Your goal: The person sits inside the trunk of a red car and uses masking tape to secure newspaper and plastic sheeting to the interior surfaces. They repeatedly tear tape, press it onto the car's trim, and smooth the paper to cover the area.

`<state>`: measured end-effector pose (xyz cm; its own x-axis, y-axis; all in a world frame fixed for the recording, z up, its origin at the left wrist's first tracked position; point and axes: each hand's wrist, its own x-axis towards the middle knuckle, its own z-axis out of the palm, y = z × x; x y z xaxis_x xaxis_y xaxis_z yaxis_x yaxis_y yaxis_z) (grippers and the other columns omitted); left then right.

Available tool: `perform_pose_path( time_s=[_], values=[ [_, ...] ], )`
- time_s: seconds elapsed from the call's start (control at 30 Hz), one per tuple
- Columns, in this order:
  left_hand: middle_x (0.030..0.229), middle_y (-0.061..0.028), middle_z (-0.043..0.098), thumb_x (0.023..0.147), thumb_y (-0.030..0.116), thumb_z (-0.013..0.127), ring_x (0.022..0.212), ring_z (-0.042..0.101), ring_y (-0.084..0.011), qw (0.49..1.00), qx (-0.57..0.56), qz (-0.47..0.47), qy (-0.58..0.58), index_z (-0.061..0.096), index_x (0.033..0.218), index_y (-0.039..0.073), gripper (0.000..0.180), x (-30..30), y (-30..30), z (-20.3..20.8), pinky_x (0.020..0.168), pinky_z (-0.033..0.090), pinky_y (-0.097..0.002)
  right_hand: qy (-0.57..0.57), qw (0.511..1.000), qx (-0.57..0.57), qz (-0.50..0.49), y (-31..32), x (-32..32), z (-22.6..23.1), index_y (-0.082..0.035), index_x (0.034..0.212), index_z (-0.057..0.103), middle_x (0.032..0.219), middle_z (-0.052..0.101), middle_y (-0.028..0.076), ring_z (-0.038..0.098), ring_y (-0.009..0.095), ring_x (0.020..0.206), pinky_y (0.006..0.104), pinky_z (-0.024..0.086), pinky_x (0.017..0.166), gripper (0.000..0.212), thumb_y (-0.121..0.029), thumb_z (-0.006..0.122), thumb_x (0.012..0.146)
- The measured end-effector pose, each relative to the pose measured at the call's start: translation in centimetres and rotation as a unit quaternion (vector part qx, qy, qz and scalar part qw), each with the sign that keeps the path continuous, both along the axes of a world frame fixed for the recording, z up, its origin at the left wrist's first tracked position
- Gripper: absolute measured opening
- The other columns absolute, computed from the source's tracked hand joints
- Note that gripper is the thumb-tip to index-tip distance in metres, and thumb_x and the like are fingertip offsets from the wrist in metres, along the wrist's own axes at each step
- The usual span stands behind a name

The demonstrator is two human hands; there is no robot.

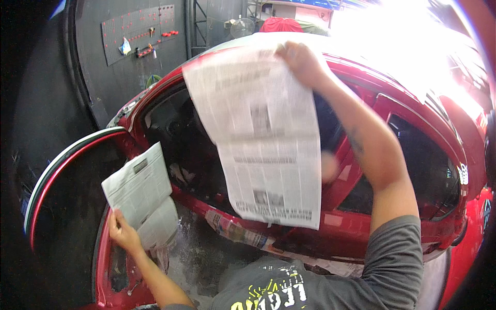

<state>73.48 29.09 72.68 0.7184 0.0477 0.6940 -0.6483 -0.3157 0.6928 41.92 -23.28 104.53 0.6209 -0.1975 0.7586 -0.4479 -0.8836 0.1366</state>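
Note:
My right hand (304, 64) is raised at the car's roof edge, its fingers pinched on the top right corner of a large newspaper sheet (274, 150). The sheet hangs down in front of the car's side, covering part of the door opening and window. Lower at the left, my left hand (124, 232) grips the edge of a folded stack of newspaper (142, 188). This stack is held tilted in front of the open car door (67, 206). Behind both papers stands a red car (349, 232).
More newspaper (235, 230) lies along the car's lower sill. A pegboard (139, 32) with small red tools hangs on the dark wall (46, 98). A fan (242, 28) and a red cover (281, 25) show beyond the roof. A blurred pale shape (329, 166) beside the hanging sheet is unclear.

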Motion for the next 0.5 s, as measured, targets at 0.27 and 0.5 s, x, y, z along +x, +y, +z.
perform_pose_path(
  time_s=[0.27, 0.5],
  values=[
    [0.107, -0.0208, 0.075, 0.116, 0.025, 0.057, 0.093, 0.064, -0.0265, 0.975, -0.044, 0.213, -0.053, 0.068, 0.119, -0.012, 0.038, -9.9, 1.8, -0.2, 0.090, 0.052, -0.0380, -0.140, 0.879, -0.061, -0.452, -23.8, -31.0, 20.0, 0.000, 0.127, 0.072, 0.127, 0.070, 0.024, 0.065, 0.042, 0.121, 0.0531, 0.047, 0.107, 0.053, -0.038, 0.041, 0.108],
    [0.119, -0.0223, 0.076, 0.117, 0.029, 0.055, 0.106, 0.068, -0.0257, 0.981, -0.072, 0.182, -0.005, 0.068, 0.129, -0.011, 0.044, -14.0, -1.1, 2.1, 0.098, 0.052, -0.0385, -0.161, 0.782, -0.002, -0.602, -22.2, -51.6, 22.2, -0.003, 0.131, 0.073, 0.138, 0.071, 0.022, 0.067, 0.039, 0.132, 0.0546, 0.051, 0.107, 0.060, -0.040, 0.030, 0.109]
  ],
)
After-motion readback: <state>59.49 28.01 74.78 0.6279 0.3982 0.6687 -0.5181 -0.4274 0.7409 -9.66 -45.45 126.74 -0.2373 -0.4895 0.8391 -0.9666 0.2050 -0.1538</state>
